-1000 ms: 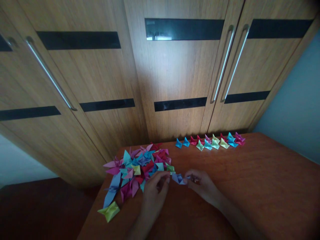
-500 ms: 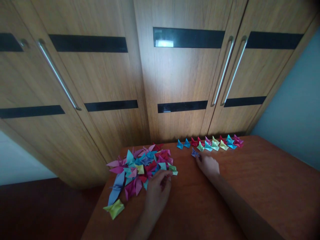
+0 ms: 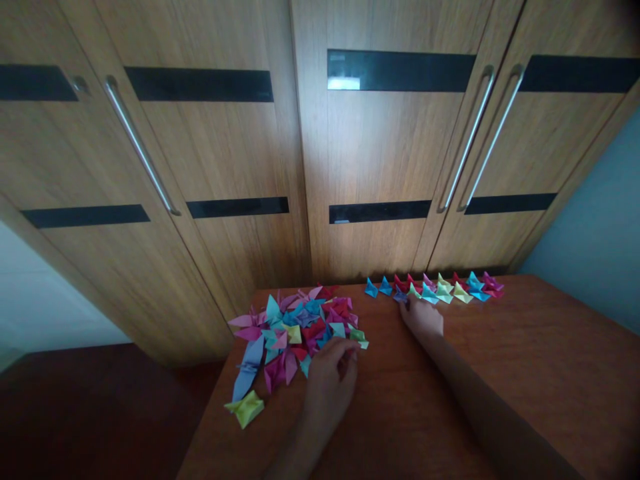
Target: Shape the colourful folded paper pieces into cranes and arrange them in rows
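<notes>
My right hand reaches to the far side of the table, its fingertips pinched on a small purple folded paper crane. That crane is in front of a row of colored paper cranes, beside a pale green one. My left hand rests at the right edge of a heap of folded paper cranes, fingers curled and thumb near the index finger. Close to its fingertips lies a green-and-white paper piece. Whether anything sits between those fingers is hidden.
Two blue cranes stand at the row's left end. A yellow-green paper piece lies near the left edge of the brown table, below a grey-blue one. Behind the table rises a wooden wardrobe with long metal handles.
My right hand has moved the purple crane away from me, up to the row. My left hand keeps its place by the heap. The whole view has shifted slightly.
</notes>
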`<state>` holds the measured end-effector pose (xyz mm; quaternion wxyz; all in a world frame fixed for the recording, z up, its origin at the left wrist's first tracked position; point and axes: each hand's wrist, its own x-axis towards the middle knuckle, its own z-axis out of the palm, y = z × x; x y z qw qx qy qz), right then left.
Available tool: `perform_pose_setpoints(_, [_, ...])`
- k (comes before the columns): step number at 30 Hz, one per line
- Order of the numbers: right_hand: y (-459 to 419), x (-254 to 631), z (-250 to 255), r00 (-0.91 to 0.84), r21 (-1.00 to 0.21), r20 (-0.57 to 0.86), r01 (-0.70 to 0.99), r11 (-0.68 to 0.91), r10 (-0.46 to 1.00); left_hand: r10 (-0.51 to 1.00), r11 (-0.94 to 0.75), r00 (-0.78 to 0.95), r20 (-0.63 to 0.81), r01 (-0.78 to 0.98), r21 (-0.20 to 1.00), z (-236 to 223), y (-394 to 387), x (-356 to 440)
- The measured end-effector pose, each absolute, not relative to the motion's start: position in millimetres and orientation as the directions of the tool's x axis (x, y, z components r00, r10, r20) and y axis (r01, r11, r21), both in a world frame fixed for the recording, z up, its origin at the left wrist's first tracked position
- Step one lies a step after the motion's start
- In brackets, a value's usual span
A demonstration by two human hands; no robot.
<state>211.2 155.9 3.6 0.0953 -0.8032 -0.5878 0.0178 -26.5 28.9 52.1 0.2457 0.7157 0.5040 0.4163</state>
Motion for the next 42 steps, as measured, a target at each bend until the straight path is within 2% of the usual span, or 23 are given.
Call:
perform_pose_setpoints(18, [152,210,5,0.297,-0.170,0.091,0.945,-0.279,0.951,0.922,-0.378,0.148,0.357,0.538,0.753,50,30,-27])
perform_pose_setpoints(28, [130,209,5,0.250,-0.179,0.085,0.956,-0.232,0.964,0.892,-0.350,0.054,0.449,0.712,0.609,56,49,-66])
perform_pose_setpoints(33, [99,209,2,0.169,-0.182,0.078,0.971,-0.153,0.982,0.915,-0.317,0.127,0.384,0.813,0.488,65,51,-82])
perform_pose_setpoints(36, [82,211,0,0.100,-0.226,0.101,0.971,-0.075,0.990,0.930,-0.317,0.188,0.317,0.845,0.430,70,47,-83])
perform_pose_setpoints(42, [68,213,2,0.028,-0.337,0.120,0.941,0.014,0.992,0.932,-0.361,0.316,0.175,0.840,0.405,70,37,-77])
